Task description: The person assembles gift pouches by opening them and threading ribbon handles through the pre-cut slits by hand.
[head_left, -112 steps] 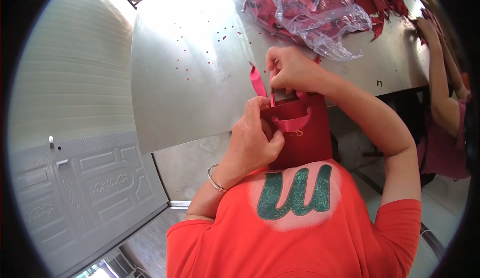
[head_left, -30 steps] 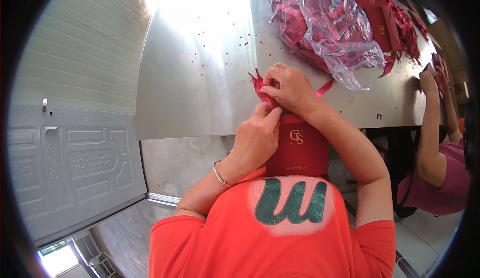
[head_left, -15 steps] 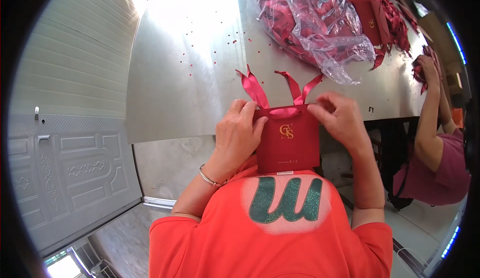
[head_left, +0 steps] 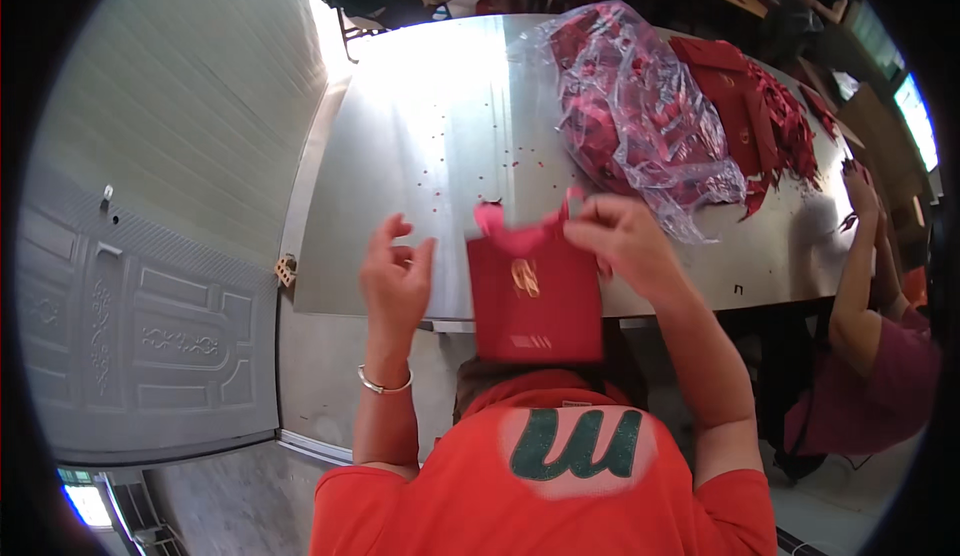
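A small red paper gift bag [head_left: 535, 301] with a gold emblem and pink ribbon handles hangs upright at the near edge of a metal table [head_left: 420, 156]. My right hand [head_left: 625, 241] grips the bag's top right corner by the ribbon. Beside the bag, a little to its left, my left hand [head_left: 395, 276] is free, fingers spread, holding nothing.
A clear plastic sack of red pieces [head_left: 640, 116] lies on the table beyond the bag, with a stack of flat red bags [head_left: 745, 96] to its right. Another person's arm [head_left: 860, 266] reaches to the table at the right. A grey panelled door [head_left: 120, 336] is on the left.
My left hand has let go of the bag and moved away to the left. The right hand alone keeps the bag, which has shifted slightly left and toward me.
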A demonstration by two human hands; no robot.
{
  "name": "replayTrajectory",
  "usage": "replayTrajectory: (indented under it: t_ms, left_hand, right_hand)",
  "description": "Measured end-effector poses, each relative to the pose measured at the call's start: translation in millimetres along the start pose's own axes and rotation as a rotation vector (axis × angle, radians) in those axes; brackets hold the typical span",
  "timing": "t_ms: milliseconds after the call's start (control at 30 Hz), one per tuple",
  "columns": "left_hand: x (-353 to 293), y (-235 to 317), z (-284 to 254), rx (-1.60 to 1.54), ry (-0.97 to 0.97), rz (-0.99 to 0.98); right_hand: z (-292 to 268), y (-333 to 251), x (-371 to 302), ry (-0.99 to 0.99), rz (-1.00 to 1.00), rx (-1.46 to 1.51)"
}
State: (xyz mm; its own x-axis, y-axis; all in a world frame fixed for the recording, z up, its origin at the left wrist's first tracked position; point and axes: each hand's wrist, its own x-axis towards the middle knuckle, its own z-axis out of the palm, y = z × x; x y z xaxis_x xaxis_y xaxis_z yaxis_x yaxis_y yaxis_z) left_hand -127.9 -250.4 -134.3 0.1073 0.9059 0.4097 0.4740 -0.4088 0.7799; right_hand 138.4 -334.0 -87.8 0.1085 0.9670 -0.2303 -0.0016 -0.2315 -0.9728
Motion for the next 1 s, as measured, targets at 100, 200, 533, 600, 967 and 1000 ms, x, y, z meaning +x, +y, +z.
replayTrajectory:
  t_ms: [100, 200, 533, 600, 967, 1000]
  left_hand:
    - [2, -17, -33, 0.027, 0.063, -0.058]
    - [-2, -28, -39, 0.076, -0.03, -0.126]
    - [-18, -54, 23, 0.7, -0.248, 0.261]
    - [-19, -58, 8, 0.737, -0.28, 0.202]
    - [53, 41, 97, 0.283, -0.654, 0.397]
    - [57, 46, 115, 0.256, -0.665, 0.488]
  right_hand:
    - [20, -39, 48, 0.077, -0.23, 0.1]
    - [37, -63, 113, 0.196, -0.332, 0.2]
    - [60, 43, 252, 0.061, 0.036, 0.255]
    - [82, 35, 210, -0.042, 0.013, 0.175]
    - [-104, -41, -20, 0.681, -0.528, -0.352]
    - [-136, -34, -13, 0.836, -0.51, -0.45]
